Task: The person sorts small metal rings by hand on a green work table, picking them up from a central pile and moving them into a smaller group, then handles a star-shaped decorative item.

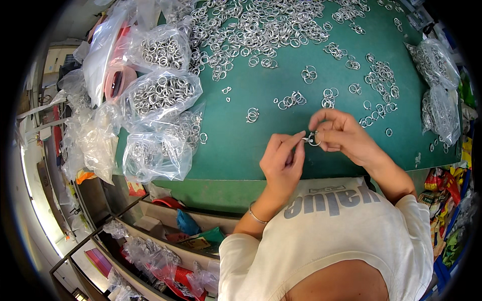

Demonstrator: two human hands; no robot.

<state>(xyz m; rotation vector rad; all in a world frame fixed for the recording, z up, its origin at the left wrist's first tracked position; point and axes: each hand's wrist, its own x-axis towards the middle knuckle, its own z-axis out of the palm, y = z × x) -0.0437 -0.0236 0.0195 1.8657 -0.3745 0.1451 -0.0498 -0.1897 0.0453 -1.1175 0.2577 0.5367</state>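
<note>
1. Hands meet just above the near edge of the green table [241,150]; your left hand [282,163] and right hand [340,133] both pinch one small metal ring [313,139].
2. Ring sits between your fingertips, with a short metal piece sticking out leftward; its tilt is too small to tell.
3. Loose rings [261,30] lie farther back, bagged rings [163,93] at your left.

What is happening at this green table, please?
A person holds a small metal ring between both hands above the green table. The left hand pinches it from the left side, and the right hand grips it with its fingers. Many loose rings lie spread over the far part of the table. Clear plastic bags of rings sit at the left.
</note>
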